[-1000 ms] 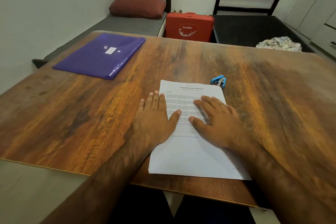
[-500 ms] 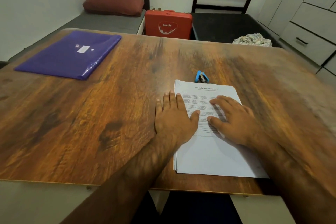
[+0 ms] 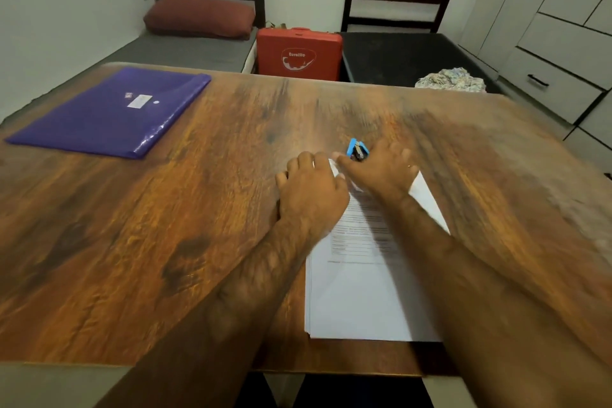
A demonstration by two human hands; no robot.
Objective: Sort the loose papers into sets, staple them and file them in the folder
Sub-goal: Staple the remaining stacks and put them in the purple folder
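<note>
beside the blue stapler, both hands' grips spread flat on the paper stack (purple folder well apart)

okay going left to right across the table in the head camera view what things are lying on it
purple folder → left hand on the top left corner of the paper stack → blue stapler, just beyond the paper → right hand, its place less sure since it overlaps both the paper and the stapler.
</note>
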